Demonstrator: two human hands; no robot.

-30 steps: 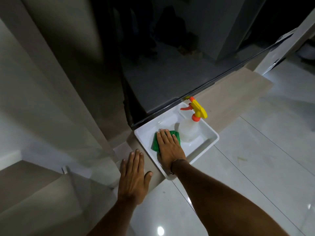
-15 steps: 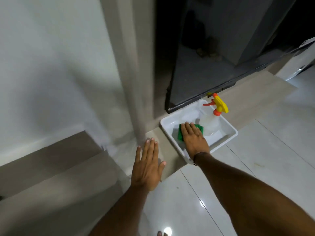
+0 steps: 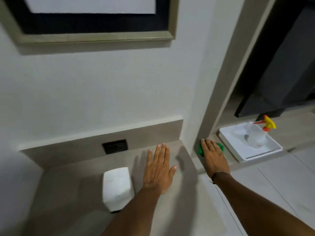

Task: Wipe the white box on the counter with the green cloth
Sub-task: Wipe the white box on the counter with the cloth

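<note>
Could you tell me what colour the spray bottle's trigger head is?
Yellow, with orange trigger; head view.

Your left hand (image 3: 159,169) hovers flat above bare counter (image 3: 71,200); the stretch ahead of its fingertips lies free up to the low backsplash with the dark outlet plate (image 3: 115,146). Just left of that wrist stands the white box (image 3: 117,188), with open counter beyond it. To the right of your thumb the counter ends at a wall corner (image 3: 190,126). Past that, your right hand (image 3: 214,158) covers the green cloth (image 3: 200,149), and the white tray (image 3: 265,153) with the spray bottle (image 3: 257,137) blocks the way further right.
</note>
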